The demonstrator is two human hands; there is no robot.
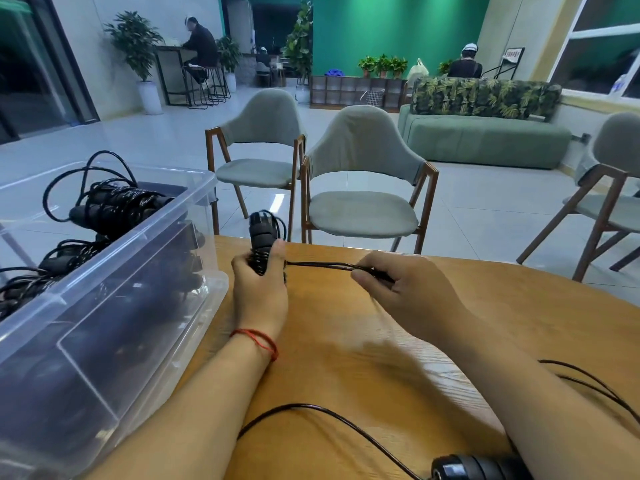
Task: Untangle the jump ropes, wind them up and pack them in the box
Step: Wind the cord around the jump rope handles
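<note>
The left hand (259,292) is closed round a pair of black handles (262,233) held upright near the far edge of the desk (519,306), with turns of cord already lying round them. From that bundle a short run of the cord (322,266) stretches taut and nearly level to the right, along the far edge, into the right hand (408,289), which pinches it between thumb and fingers. The free length therefore lies to the right of the handles and across their long axis, so the next turn would probably be laid by the right hand, which has the cord, while the left keeps the bundle steady. How much cord trails beyond the pinch cannot be told, as the hand hides it. The clear box (114,341) stands at the desk's left edge, just beside the left hand and nearer to it than to the right, with wound ropes (117,206) inside. A second handle (478,469) lies at the near edge by the right forearm, its loose cord (329,414) curving over the desk.
</note>
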